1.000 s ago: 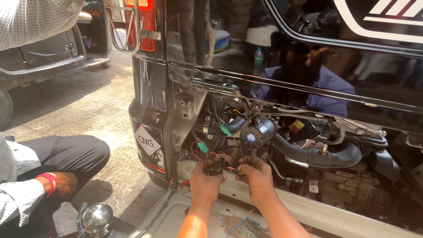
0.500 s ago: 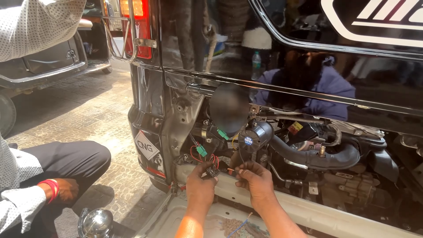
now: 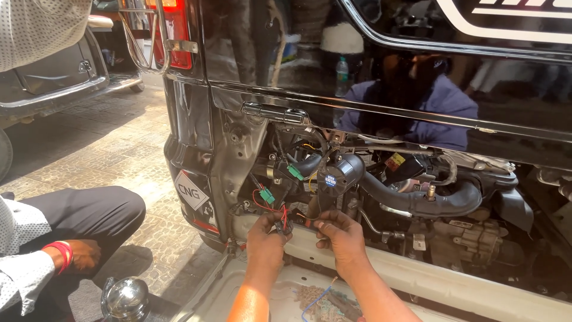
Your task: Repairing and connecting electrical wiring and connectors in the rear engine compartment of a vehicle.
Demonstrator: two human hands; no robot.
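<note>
Since the earlier frame both hands have drawn a little closer together below the round black horn (image 3: pixel 341 173), and the view has tipped slightly so the horn sits higher. The left hand (image 3: pixel 265 241) is pinched around a small black connector (image 3: pixel 282 226) at the end of the red wires (image 3: pixel 269 209), which loop up to a green plug (image 3: pixel 266 195) left of the horn. The right hand (image 3: pixel 341 235), just below the horn, grips the end of another thin lead (image 3: pixel 305 219) between thumb and fingertips, its tip pointed toward the connector; the two ends look near but not clearly joined. By the look of it, the step in hand is mating this wiring under the horn inside the open bay of the black vehicle (image 3: pixel 381 77). The next move seems to call for lining the lead squarely with the connector and pressing it home without tugging the red wires. Far left of the horn, another person's hand (image 3: pixel 80 255) with a red wristband (image 3: pixel 62 253) rests on a knee, and a shiny chrome dome (image 3: pixel 126 298) lies on the ground.
</note>
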